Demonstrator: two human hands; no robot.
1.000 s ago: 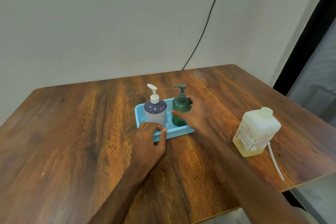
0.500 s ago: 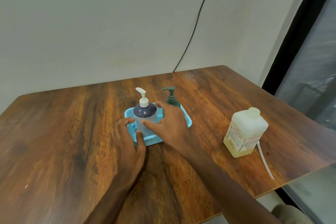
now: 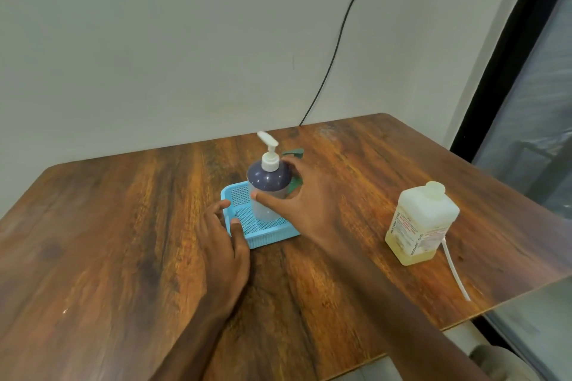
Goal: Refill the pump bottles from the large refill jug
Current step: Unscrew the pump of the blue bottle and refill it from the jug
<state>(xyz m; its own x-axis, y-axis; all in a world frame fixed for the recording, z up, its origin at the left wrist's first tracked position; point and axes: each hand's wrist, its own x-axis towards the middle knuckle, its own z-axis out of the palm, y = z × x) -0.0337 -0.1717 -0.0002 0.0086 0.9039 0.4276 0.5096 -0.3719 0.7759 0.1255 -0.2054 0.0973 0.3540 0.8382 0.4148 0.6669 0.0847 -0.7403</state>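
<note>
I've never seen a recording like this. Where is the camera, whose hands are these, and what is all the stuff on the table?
No machine here: a person wears one camera on the head, looking down at their own bare hands. On the wooden table sits a blue tray holding two pump bottles. The right hand grips the clear bottle with the white pump. The left hand rests on the tray's near corner, probably steadying it. A green bottle stands mostly hidden behind the right hand. Further right stands the refill jug, with a little yellowish liquid, and a white tube beside it.
</note>
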